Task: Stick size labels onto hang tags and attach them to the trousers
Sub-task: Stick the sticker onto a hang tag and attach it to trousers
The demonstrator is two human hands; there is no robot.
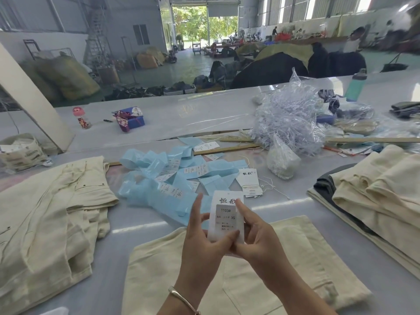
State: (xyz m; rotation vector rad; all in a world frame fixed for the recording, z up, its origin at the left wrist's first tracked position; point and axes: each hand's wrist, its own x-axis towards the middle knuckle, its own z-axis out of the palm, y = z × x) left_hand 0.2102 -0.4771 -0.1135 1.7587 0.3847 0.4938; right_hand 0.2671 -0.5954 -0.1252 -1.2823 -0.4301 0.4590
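The grip of both hands, left hand (203, 242) and right hand (256, 239), is closed on a hang tag (227, 214), held upright above cream trousers (284, 269) at six o'clock on the counter (159, 119), its label (225, 218) pressed by the right forefinger.

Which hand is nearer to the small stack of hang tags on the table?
Right. The right hand is just below the stack of hang tags; the left hand is farther left.

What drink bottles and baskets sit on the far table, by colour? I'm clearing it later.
Pink-capped bottle: 1
Teal bottle: 1
Blue basket: 1
Total: 3
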